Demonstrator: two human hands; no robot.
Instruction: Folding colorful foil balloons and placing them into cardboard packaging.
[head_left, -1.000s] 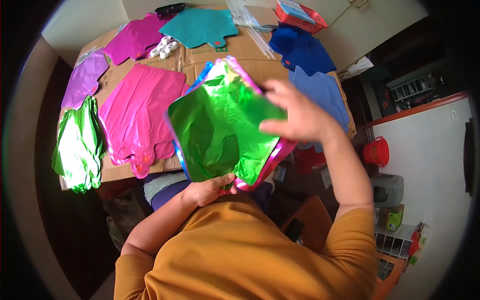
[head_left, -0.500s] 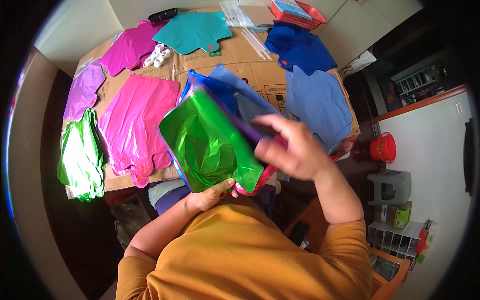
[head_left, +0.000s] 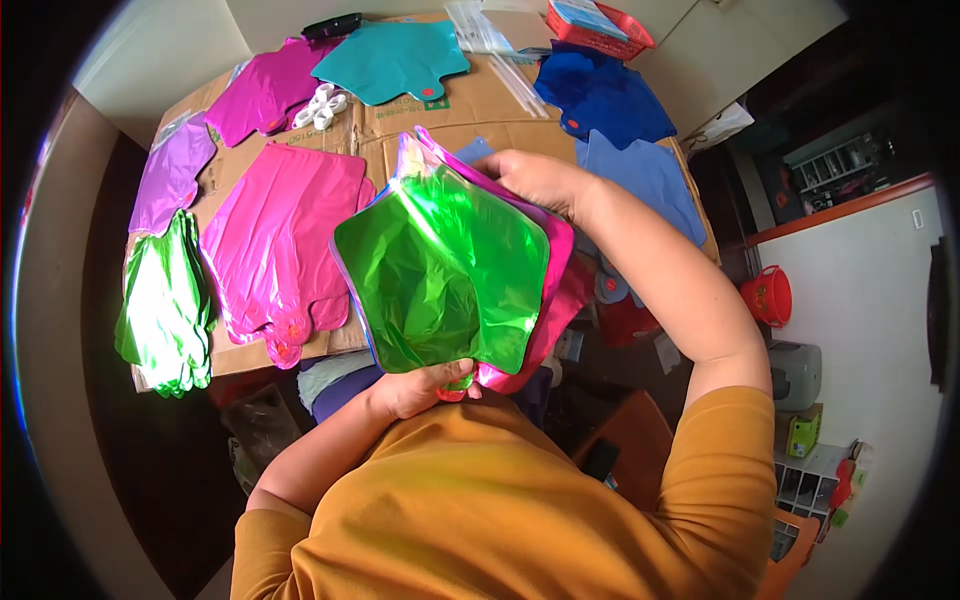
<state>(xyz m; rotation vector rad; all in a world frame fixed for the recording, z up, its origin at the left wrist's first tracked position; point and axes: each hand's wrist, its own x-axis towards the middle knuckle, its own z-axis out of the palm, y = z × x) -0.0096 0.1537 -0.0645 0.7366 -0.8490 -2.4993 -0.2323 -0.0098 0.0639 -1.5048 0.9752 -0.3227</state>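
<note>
My left hand [head_left: 425, 388] is closed on the neck end of a fan of flat, shiny foil balloons, close to my body. On top lies a green foil balloon [head_left: 430, 275], creased and catching the light. Beneath it shows the edge of a pink foil balloon [head_left: 548, 325], with a blue rim along the left side. My right hand [head_left: 535, 182] reaches to the upper right edge of this stack, its fingers bent down behind the foil. The fingertips are hidden, so whether they pinch anything does not show. A bit of light blue foil [head_left: 473, 151] lies beside them.
Cardboard [head_left: 385, 120] covers the table. Around it lie piles of pink [head_left: 280, 240], green [head_left: 165, 310], lilac [head_left: 172, 180], magenta [head_left: 265, 95], teal [head_left: 395, 60], dark blue [head_left: 605, 95] and light blue [head_left: 645, 185] foil balloons. A red basket [head_left: 625, 40] stands at the back.
My right hand has swung up and forward, from beside the stack's right side to its upper edge. The green balloon's upper part has spread wider. My left hand keeps its hold.
</note>
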